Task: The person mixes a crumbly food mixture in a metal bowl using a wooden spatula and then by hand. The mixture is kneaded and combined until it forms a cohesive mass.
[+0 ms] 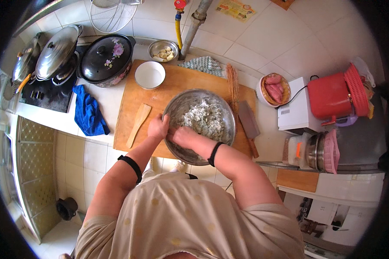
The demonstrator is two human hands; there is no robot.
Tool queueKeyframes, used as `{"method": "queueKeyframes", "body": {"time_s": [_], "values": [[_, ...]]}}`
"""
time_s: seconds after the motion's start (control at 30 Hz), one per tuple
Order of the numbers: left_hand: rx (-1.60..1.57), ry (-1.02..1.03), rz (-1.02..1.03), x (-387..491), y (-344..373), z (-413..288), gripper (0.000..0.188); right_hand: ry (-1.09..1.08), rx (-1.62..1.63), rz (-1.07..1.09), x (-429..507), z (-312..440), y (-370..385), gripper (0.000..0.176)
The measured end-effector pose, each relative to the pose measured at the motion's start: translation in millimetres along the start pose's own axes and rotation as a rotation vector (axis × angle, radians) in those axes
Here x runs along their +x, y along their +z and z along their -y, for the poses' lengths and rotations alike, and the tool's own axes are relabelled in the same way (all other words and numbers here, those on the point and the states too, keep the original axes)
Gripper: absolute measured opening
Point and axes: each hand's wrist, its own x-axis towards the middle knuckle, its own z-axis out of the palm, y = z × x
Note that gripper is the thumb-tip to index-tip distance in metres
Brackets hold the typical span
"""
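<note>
A large stainless steel mixing bowl (pixel 228 129) stands on the wooden board (pixel 188 74), its near edge reaching past the board's front. Inside lies a heap of white, flour-coated shreds with greenish bits (pixel 206 118). My left hand (pixel 159 127) grips the bowl's left rim, thumb upward. Down in the bowl, my right hand (pixel 182 136) is at the left inner wall with its fingers curled; the fingertips are hidden, so what they hold does not show. Left of the bowl lies a wooden spatula (pixel 138 124). A white enamel bowl (pixel 150 75) with whitish contents stands behind it.
A cleaver (pixel 249 119) and a straw whisk brush (pixel 232 85) lie right of the bowl. Behind are a small metal bowl of pale pieces (pixel 163 51) and a checked cloth (pixel 204 65). A black lidded pot (pixel 105 60) and blue towel (pixel 88 111) are left; a sweet potato basket (pixel 275 89) is right.
</note>
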Motion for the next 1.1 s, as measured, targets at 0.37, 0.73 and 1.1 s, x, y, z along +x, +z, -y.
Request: {"method": "queueKeyframes", "body": {"time_s": [0.37, 0.73, 1.1], "values": [[-0.093, -0.008, 0.037, 6, 6, 8, 0.052, 0.422, 0.286, -0.165, -130, -60, -60, 0.048], [-0.088, 0.061, 0.056, 7, 9, 12, 0.045, 0.467, 0.239, -0.041, -69, -41, -15, 0.012], [-0.043, 0.001, 0.068, -19, 1, 9, 0.046, 0.640, 0.549, -0.231, -95, -23, -38, 0.050]]}}
